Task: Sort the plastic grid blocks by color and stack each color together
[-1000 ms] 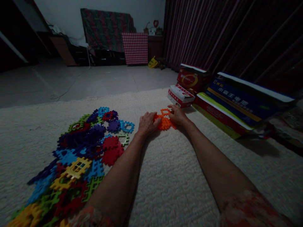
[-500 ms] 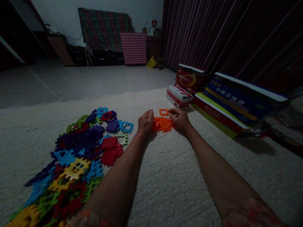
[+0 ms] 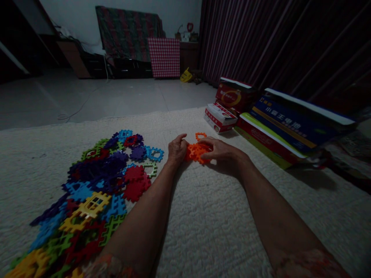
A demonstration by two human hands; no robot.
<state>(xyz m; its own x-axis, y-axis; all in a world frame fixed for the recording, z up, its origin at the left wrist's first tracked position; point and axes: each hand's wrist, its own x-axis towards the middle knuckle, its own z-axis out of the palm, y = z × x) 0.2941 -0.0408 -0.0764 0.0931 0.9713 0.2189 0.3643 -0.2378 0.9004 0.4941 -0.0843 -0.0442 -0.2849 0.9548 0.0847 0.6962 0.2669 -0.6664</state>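
– Right hand (image 3: 222, 150) shifted inward since the last frame, from the right edge of the orange pieces (image 3: 193, 151) to over them. Left hand (image 3: 176, 150) roughly same spot, one finger now poking out. Loose orange frame (image 3: 200, 133) hasn't budged.

– Risks, left to right?

– Pile of mixed pieces (image 3: 100, 170) first: left forearm runs close along it, so a sweep of that arm could scatter some. Then the orange pieces: they're on a soft, bumpy blanket (image 3: 208, 220), so uneven pushing might tilt one and leave the teeth out of line. Orange frame lies just beyond, near the right fingertips; a careless finger could knock it away. Small box (image 3: 220, 117) is further right, likely out of harm's way.

– Hands?

– Left: fingers mostly curled, one sticking out, touching the left end of the orange pieces. Can't tell if it's pinching; the underside is hidden. Right: thumb and fingers parted, orange plastic in the gap between. Looks like contact, but can't tell if it's squeezing.

– And the orange pieces?

– On the blanket, between both hands, right of the pile.
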